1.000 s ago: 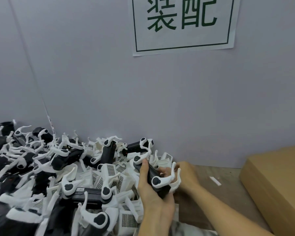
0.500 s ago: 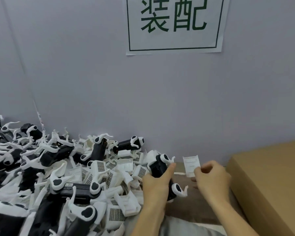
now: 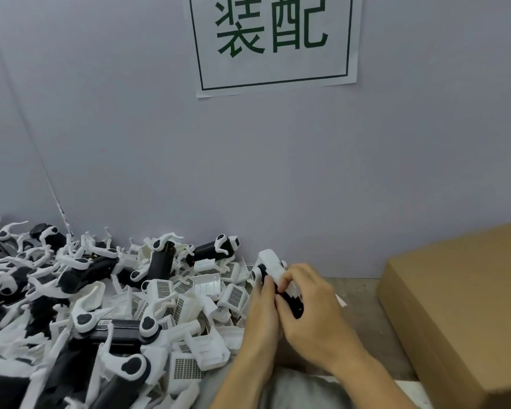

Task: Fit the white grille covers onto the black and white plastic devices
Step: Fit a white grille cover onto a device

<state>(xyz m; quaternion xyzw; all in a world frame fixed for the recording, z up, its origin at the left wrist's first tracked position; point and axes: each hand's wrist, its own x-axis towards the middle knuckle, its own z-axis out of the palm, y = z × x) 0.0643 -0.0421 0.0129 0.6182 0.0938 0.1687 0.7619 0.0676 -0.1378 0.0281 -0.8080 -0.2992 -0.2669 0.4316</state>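
We held one device [image 3: 273, 280] between both hands, just in front of the wall [image 3: 278, 172] and at the right edge of the pile [image 3: 101, 305]; our left hand [image 3: 263, 317] was curled round its black body from below, and our right hand [image 3: 313, 308] lay over it with the fingertips [image 3: 283, 283] pinching a white cover [image 3: 272, 262] against its upper end; whether the cover had seated we could not tell, since our fingers hid the join.

We judged the device light and stiff, hard moulded plastic, smooth enough to slip if gripped loosely; the black body seemed the place to hold it, because the thin white curved arms looked likely to bend or snap; the cover, we judged, was thin and a little springy, best taken by its side edges and pressed evenly, not on the mesh.

Of counts: one device and one cover in hand; the heap held many more of each, tangled and overlapping, so an exact count was beyond us; we could pick out roughly ten or more black bodies and about as many loose grille covers [image 3: 235, 295]. One cardboard box [image 3: 460, 305] sat to the right, near our hands but apart; one paper sign [image 3: 273, 42] hung on the wall.
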